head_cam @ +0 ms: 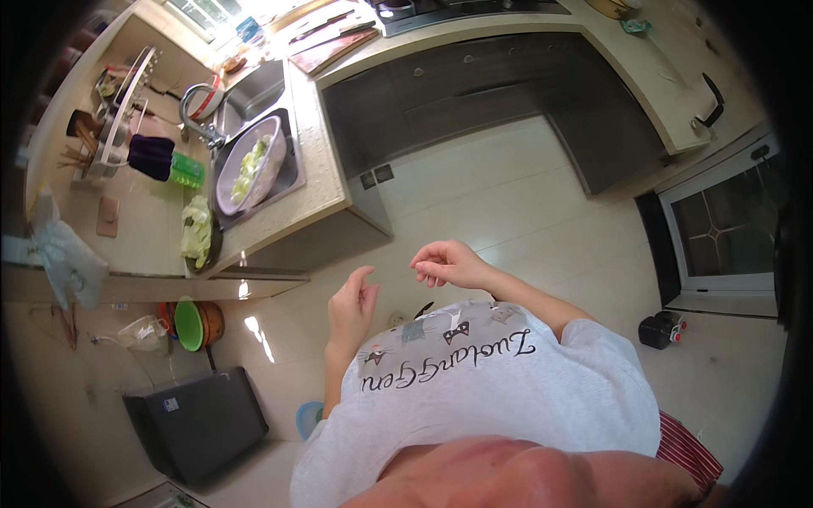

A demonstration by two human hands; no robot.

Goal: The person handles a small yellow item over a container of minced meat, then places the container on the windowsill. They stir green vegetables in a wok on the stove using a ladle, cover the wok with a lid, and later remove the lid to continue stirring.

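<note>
My left hand (352, 305) is raised in front of my shirt, its fingers loosely bent and nothing in them. To its right, my right hand (450, 263) hovers over the floor with curled, slightly parted fingers; it too is empty. The hands do not touch each other. Ahead on the left, a lilac plastic basin (273, 168) with cut leafy vegetable (249, 171) in it sits tilted in the nearer bowl of a steel double sink. Pale green leaves (197, 230) lie beside the sink at the counter's corner.
Knives (327, 39) lie at a cutting board (336, 51) beyond the sink, near a gas hob (470, 9). A faucet (202, 114) and dish rack (130, 101) stand at left. Dark cabinets (444, 108) line the front. Dark jugs (657, 330) stand on the floor at right.
</note>
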